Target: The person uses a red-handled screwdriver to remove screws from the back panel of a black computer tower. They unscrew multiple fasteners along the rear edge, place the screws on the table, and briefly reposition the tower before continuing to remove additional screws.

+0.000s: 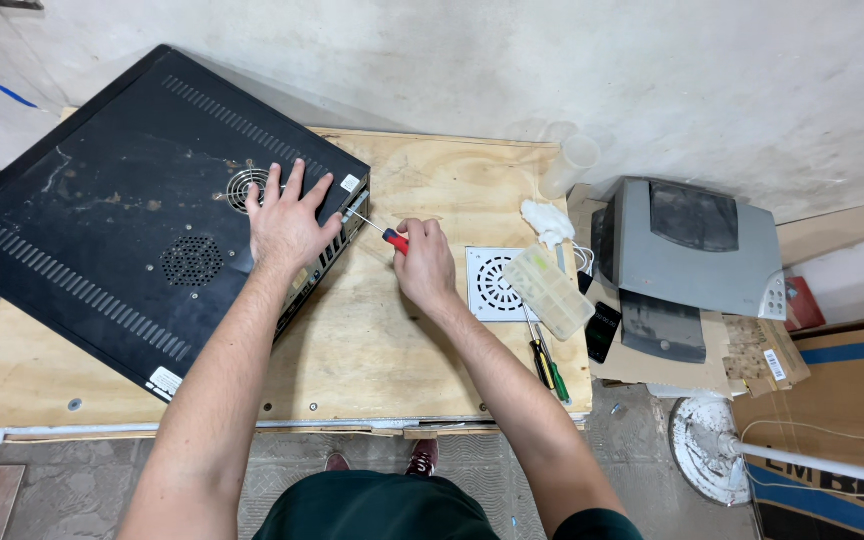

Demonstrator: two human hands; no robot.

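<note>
Rough pale plaster wall (572,60) behind, bare plywood worktop (392,340) with screws along its front edge, grey patterned floor tiles (62,490) below, cardboard boxes (832,400) beyond the worktop's right edge, even light

A pale plywood surface (372,330) carries a big black case (122,230) that lies flat over its left half and juts past the far left edge. On the right half a white vent plate (487,285) lies flat, with a clear plastic parts box (549,291) partly on top of it and a white rag (547,222) just behind. Two screwdrivers (548,362), one yellow-handled and one green-handled, lie side by side near the front right corner.
</note>
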